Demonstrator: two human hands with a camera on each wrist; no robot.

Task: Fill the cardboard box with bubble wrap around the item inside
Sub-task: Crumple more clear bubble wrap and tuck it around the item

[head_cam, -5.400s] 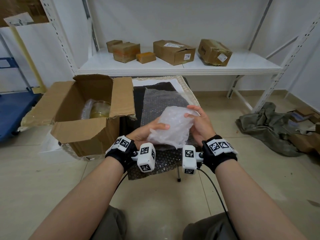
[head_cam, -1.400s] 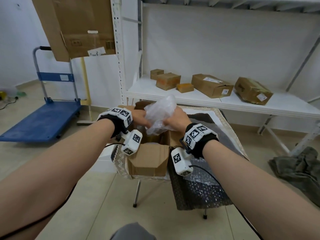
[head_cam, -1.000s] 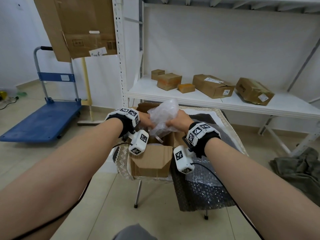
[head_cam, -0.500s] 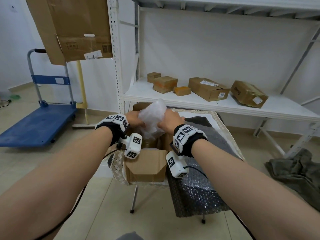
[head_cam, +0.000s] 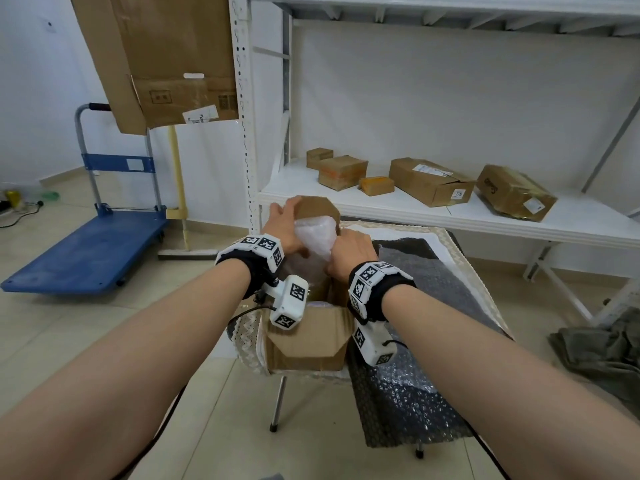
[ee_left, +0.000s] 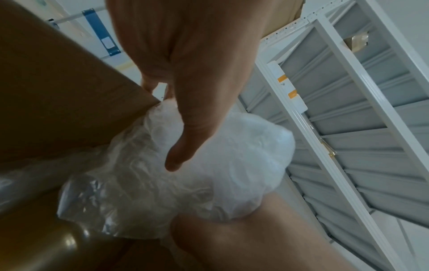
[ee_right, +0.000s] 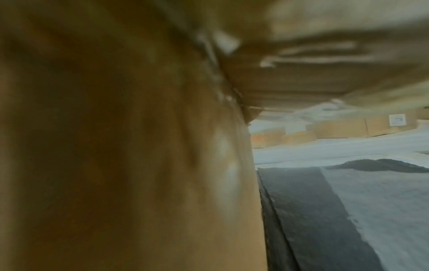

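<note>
An open cardboard box stands on a small table. A crumpled wad of bubble wrap sticks up out of it against the raised far flap. My left hand curls its fingers round that flap's left edge, and its thumb lies on the wad. My right hand grips the wad from the right, fingers curled down into the box. A shiny golden item shows low inside the box. The right wrist view is filled by the blurred box wall.
A sheet of bubble wrap over a dark mat covers the table right of the box. Behind is a white shelf with several cardboard boxes. A blue trolley stands at the left, a grey cloth lies on the floor at the right.
The wad has gone down from above the box into it. My left hand has shifted from the wad to the far flap. My right hand still grips the wad.
</note>
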